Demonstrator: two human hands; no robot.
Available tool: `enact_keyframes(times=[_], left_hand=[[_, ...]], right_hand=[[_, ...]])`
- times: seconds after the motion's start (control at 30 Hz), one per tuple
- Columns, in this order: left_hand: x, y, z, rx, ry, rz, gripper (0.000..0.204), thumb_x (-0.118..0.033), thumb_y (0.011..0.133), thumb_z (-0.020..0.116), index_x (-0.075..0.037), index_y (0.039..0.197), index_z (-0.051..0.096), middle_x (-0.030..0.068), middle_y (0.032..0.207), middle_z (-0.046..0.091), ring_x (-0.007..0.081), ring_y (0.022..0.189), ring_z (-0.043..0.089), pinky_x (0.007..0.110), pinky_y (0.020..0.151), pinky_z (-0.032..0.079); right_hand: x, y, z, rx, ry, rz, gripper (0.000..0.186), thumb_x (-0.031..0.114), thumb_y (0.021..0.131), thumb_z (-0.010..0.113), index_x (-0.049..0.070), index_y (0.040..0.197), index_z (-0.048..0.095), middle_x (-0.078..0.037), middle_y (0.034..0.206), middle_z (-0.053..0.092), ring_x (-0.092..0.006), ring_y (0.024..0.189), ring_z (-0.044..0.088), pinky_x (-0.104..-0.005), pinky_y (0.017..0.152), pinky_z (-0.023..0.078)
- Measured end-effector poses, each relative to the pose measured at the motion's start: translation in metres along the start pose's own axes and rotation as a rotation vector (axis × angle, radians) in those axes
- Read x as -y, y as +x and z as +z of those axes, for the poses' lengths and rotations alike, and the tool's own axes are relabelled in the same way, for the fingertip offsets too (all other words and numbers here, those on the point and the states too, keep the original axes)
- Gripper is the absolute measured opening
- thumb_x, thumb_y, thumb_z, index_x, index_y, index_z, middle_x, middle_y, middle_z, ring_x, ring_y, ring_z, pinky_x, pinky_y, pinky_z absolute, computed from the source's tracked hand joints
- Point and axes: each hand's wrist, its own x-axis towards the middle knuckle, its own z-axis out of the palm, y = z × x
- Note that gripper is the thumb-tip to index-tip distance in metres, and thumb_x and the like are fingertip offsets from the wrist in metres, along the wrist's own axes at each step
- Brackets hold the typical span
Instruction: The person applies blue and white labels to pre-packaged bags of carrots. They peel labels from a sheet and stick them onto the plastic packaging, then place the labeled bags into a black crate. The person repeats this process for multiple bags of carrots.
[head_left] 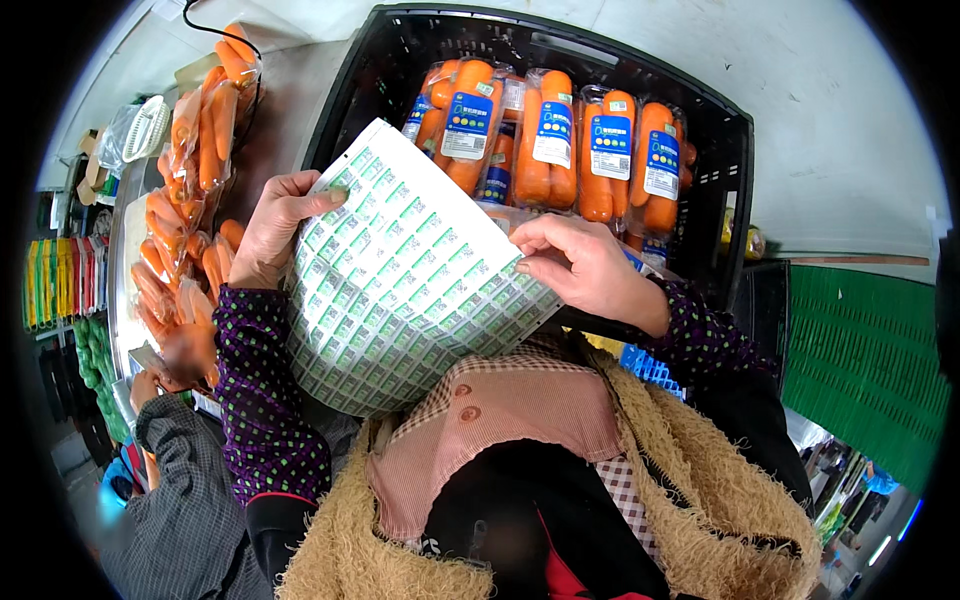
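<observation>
My left hand (282,222) is grasping the sheet of labels (395,265) by its upper left edge, thumb pressed on the printed face and fingers tucked behind, probably to pin it while leaving most of the rows in view. My right hand (592,270) is at the sheet's right edge, thumb and forefinger bent close together against the paper; I cannot tell whether they have closed on the edge, on one label or on nothing.

The sheet hangs between my hands in front of the black crate (715,205), covering its near left corner. The lower part bows down toward my apron (530,390), I judge because the paper is limp and gripped only near the top.

Inside the crate, the carrot packs (610,150) stand leaning in a row along the far edge, their blue labels facing me; others lie beneath. I take it they prop each other up, with the labels turned outward to be easily seen. Small pale stickers show near the tops of several.

Left of the crate, bagged carrots (215,140) are heaped along the table (302,95). At its near end is a co-worker's sleeve (180,460).
</observation>
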Motion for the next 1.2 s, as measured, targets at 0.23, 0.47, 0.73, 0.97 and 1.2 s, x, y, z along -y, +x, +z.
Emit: enact_keyframes(times=[0.23, 0.47, 0.73, 0.97, 1.2], left_hand=[[0.011, -0.001, -0.011, -0.021, -0.008, -0.005, 0.022, -0.008, 0.079, 0.072, 0.007, 0.093, 0.066, 0.0096, 0.080, 0.069, 0.0119, 0.063, 0.064, 0.022, 0.062, 0.051], [0.017, -0.007, -0.015, -0.042, -0.019, -0.019, 0.022, -0.008, 0.079, 0.071, 0.007, 0.094, 0.066, 0.0096, 0.079, 0.068, 0.0119, 0.064, 0.064, 0.023, 0.061, 0.051], [0.023, -0.014, -0.025, -0.061, -0.029, -0.003, 0.019, -0.006, 0.079, 0.071, 0.008, 0.092, 0.067, 0.0101, 0.078, 0.069, 0.0121, 0.062, 0.064, 0.023, 0.060, 0.051], [0.028, -0.026, -0.046, -0.187, -0.013, 0.022, 0.021, -0.007, 0.080, 0.069, 0.007, 0.095, 0.067, 0.0106, 0.082, 0.069, 0.0140, 0.065, 0.064, 0.024, 0.065, 0.051], [0.004, -0.067, -0.163, -0.575, -0.159, 0.314, 0.037, -0.012, 0.090, 0.059, 0.010, 0.119, 0.056, 0.0158, 0.113, 0.064, 0.0220, 0.096, 0.064, 0.032, 0.088, 0.050]], right_hand=[[0.011, 0.001, 0.008, -0.021, -0.175, -0.199, 0.017, 0.001, 0.078, 0.068, 0.001, 0.093, 0.060, -0.011, 0.085, 0.060, -0.0273, 0.076, 0.063, -0.0346, 0.065, 0.050], [0.013, 0.011, 0.019, 0.012, -0.085, -0.108, 0.016, 0.000, 0.077, 0.068, 0.001, 0.091, 0.060, -0.011, 0.081, 0.057, -0.0302, 0.074, 0.059, -0.0389, 0.064, 0.046], [0.019, 0.016, 0.027, -0.015, -0.210, -0.333, 0.017, -0.002, 0.075, 0.069, 0.002, 0.089, 0.060, -0.009, 0.082, 0.056, -0.0251, 0.071, 0.058, -0.0347, 0.059, 0.046], [0.019, 0.032, 0.026, -0.049, -0.142, -0.326, 0.009, 0.001, 0.079, 0.065, 0.003, 0.085, 0.059, -0.009, 0.088, 0.054, -0.0225, 0.079, 0.058, -0.0312, 0.069, 0.047], [-0.062, 0.073, 0.015, 0.164, -0.054, 0.240, 0.007, 0.006, 0.085, 0.065, 0.000, 0.086, 0.062, -0.009, 0.079, 0.066, -0.0189, 0.075, 0.065, -0.0318, 0.069, 0.051]])
